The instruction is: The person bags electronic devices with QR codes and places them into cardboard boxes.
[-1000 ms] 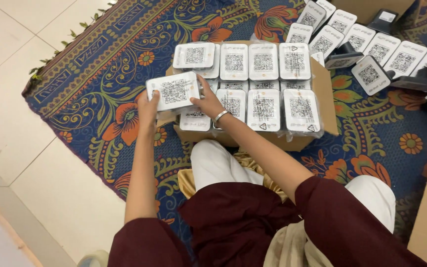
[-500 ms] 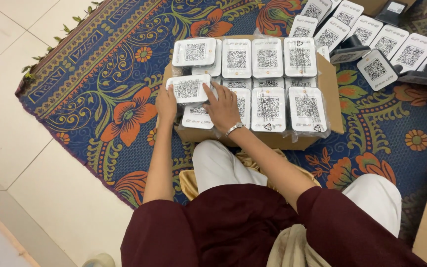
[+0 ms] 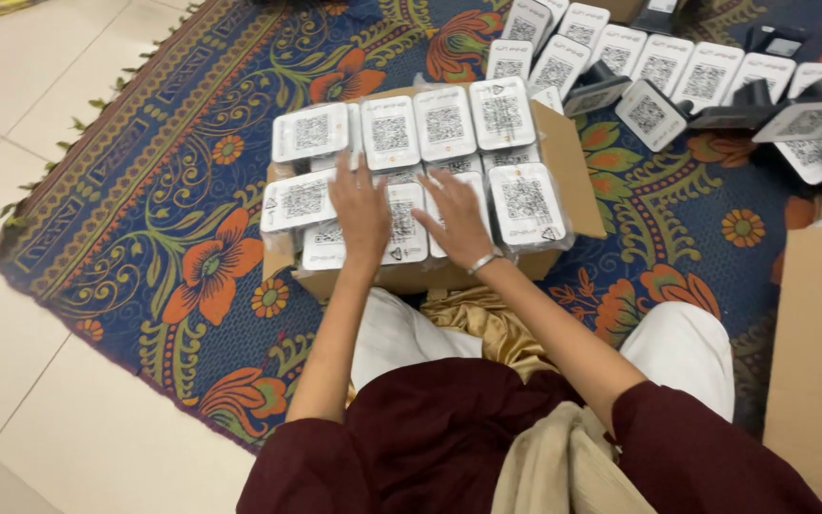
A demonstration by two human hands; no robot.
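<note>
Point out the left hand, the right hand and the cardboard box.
left hand (image 3: 361, 211), head view, back of the hand, flat on the white packs.
right hand (image 3: 456, 217), head view, back of the hand, above the bracelet.
cardboard box (image 3: 577, 167), head view, its right flap.

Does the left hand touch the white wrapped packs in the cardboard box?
Touching: the head view shows the left hand lying flat on the white packs in the cardboard box.
</note>
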